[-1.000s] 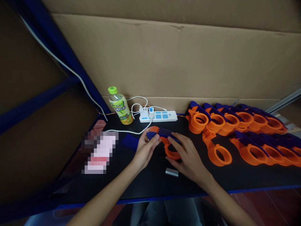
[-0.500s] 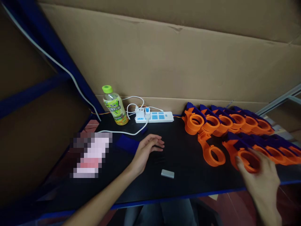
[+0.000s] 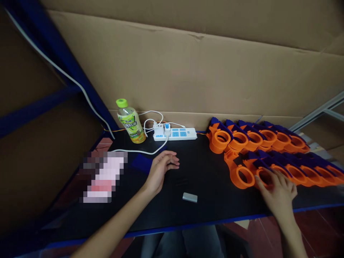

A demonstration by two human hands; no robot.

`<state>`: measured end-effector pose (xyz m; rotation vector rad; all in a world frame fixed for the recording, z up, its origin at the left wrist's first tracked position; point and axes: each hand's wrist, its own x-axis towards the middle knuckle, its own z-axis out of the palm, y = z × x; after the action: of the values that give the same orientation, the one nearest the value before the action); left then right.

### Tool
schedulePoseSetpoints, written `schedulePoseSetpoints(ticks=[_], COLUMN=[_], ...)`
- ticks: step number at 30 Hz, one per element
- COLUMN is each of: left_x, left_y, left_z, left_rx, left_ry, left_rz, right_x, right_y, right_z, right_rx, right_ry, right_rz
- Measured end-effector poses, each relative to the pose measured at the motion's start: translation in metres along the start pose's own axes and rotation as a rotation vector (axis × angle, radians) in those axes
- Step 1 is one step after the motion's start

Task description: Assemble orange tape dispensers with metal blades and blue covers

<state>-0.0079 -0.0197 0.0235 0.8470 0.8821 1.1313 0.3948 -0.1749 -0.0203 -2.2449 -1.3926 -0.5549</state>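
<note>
My right hand [image 3: 279, 190] is closed around the ring of an orange-and-blue tape dispenser [image 3: 248, 165] at the left end of the front row, the thumb on its near left side and the fingers over the ring. Part of that ring is hidden by the hand. Just left of it lies an all-orange dispenser frame [image 3: 234, 173] without a blue part, its ring facing up. My left hand [image 3: 159, 168] hovers or rests over the middle-left of the black table, fingers loosely bent and apart, nothing in them. A flat blue piece [image 3: 141, 163] lies beside that wrist.
More tape dispensers stand in a back row [image 3: 254, 139] and a front row [image 3: 309, 173] on the right. A small silver-grey bar [image 3: 190, 197] lies near the front edge. A white power strip [image 3: 176, 134] with cables and a drink bottle [image 3: 130, 123] stand along the cardboard wall [image 3: 188, 79].
My right hand has moved left with the front-row dispenser, bringing it up close to the all-orange frame. My left hand has shifted slightly left, fingers a bit more curled.
</note>
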Motion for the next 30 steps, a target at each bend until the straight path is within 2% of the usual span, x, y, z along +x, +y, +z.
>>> schedulePoseSetpoints(ticks=[2, 5, 7, 11, 15, 18, 21, 25, 26, 27, 28, 30], left_x=[-0.001, -0.002, -0.002, -0.002, -0.002, -0.004, -0.01, -0.02, -0.022, -0.023, -0.022, -0.019], left_y=[0.0, 0.001, 0.002, 0.001, -0.001, 0.002, 0.006, 0.006, 0.006, 0.006, 0.006, 0.009], left_z=[0.002, 0.004, 0.004, 0.003, 0.002, 0.003, 0.007, 0.011, 0.012, 0.012, 0.011, 0.008], left_rx=[0.006, 0.015, 0.019, 0.023, 0.031, 0.046, 0.044, 0.024, 0.019, 0.009, -0.012, -0.08], left_ry=[-0.007, -0.009, -0.011, -0.015, -0.042, -0.086, -0.209, -0.567, -0.613, -0.613, -0.562, -0.367], left_rz=[-0.008, -0.021, -0.023, -0.02, -0.025, -0.047, -0.069, -0.156, -0.158, -0.149, -0.13, -0.083], right_x=[0.0, 0.0, 0.0, -0.003, -0.006, -0.009, -0.013, -0.024, -0.026, -0.029, -0.032, -0.037], right_y=[-0.001, -0.009, -0.02, -0.04, -0.049, -0.063, -0.097, -0.156, -0.168, -0.178, -0.185, -0.192], right_z=[0.001, -0.006, -0.012, -0.02, -0.026, -0.04, -0.058, -0.069, -0.069, -0.068, -0.067, -0.062], right_rx=[-0.007, -0.007, 0.024, 0.077, 0.188, 0.343, 0.557, 0.942, 1.018, 1.072, 1.105, 1.117], right_ry=[-0.012, 0.045, 0.071, -0.047, -0.205, -0.216, -0.184, -0.316, -0.352, -0.377, -0.381, -0.34], right_rz=[-0.039, -0.102, -0.229, -0.507, -0.571, -0.591, -0.609, -0.621, -0.637, -0.649, -0.641, -0.556])
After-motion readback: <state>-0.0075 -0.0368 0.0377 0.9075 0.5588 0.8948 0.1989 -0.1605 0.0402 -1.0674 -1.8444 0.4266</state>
